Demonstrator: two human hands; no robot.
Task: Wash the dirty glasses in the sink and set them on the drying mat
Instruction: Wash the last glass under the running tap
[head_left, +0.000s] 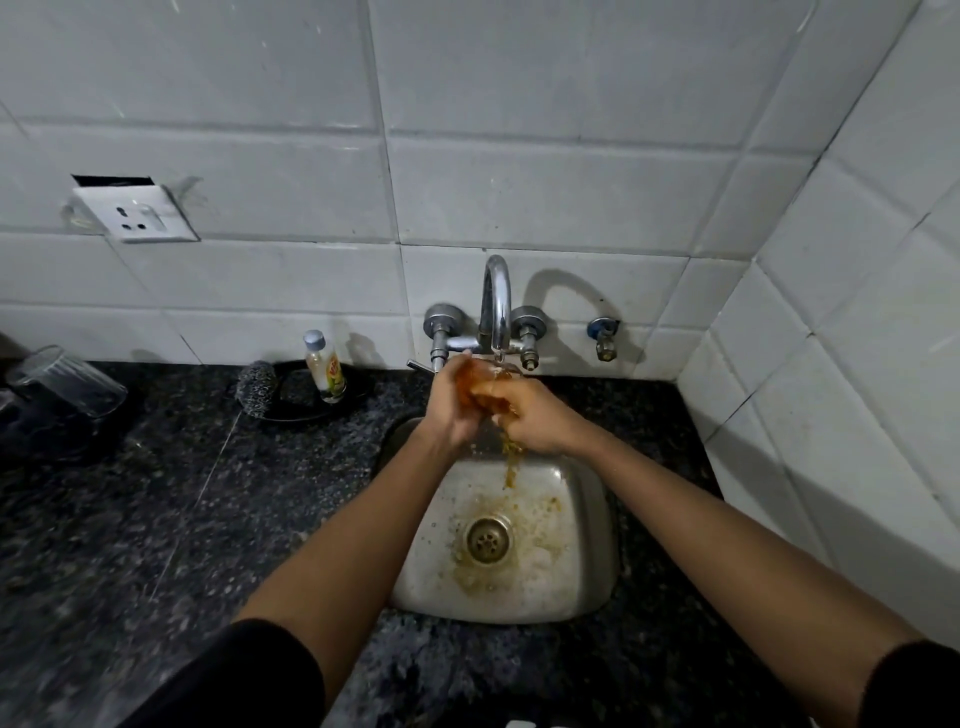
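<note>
Both forearms reach forward over the steel sink (587, 587), meeting under the spout of the chrome tap (496, 306). The left hand (451, 402) curls round a dirty glass (480, 387) stained orange-brown, and the right hand (530, 415) grips it from the other side; the glass sits between them above the far edge of the basin. Brown water runs from it down to the drain (488, 539). On the dark speckled desk (156, 519), far left of the tap, stands a small dish-soap bottle (324, 371) whose label is too blurred to read, beside a steel scrubber (254, 387). A clean ribbed glass (65, 379) lies tilted at the far left edge. A wall socket (136, 213) hangs crooked on the tiles.
</note>
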